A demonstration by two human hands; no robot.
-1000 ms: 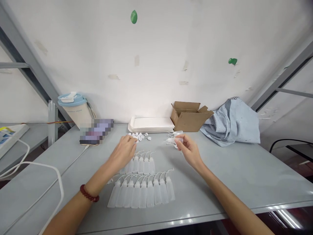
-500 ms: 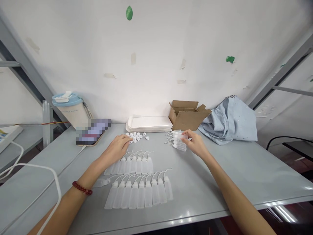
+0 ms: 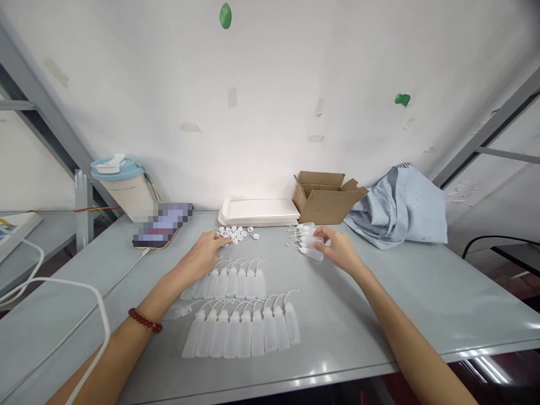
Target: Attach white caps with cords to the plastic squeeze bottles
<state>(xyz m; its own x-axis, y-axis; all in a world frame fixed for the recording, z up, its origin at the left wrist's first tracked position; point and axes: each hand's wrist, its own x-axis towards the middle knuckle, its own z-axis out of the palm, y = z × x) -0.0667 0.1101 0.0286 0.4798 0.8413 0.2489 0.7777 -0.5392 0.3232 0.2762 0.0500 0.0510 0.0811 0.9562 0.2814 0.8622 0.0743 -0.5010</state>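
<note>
My left hand (image 3: 206,253) rests at the left side of a pile of small white caps (image 3: 239,233). Its fingers are bent together at the nearest caps, and whatever is between the fingertips is hidden. My right hand (image 3: 335,246) closes its thumb and fingers around a translucent plastic bottle (image 3: 309,241) in a small group with thin white tubes pointing left. The lowest bottle of that group (image 3: 312,253) lies turned slightly. Between my arms, two rows of such bottles lie flat: a back row (image 3: 231,284) partly behind my left hand, and a front row (image 3: 240,334).
Along the wall stand a stack of white trays (image 3: 261,212), an open cardboard box (image 3: 331,205) and a bunched light-blue cloth (image 3: 400,208). To the left are a lidded cup (image 3: 126,191) and a charging phone (image 3: 162,226). A white cable (image 3: 95,295) crosses my left forearm.
My left fingertips have shifted slightly right into the caps. The lowest bottle by my right hand has turned and sits a little apart from the others. The view has shifted slightly.
</note>
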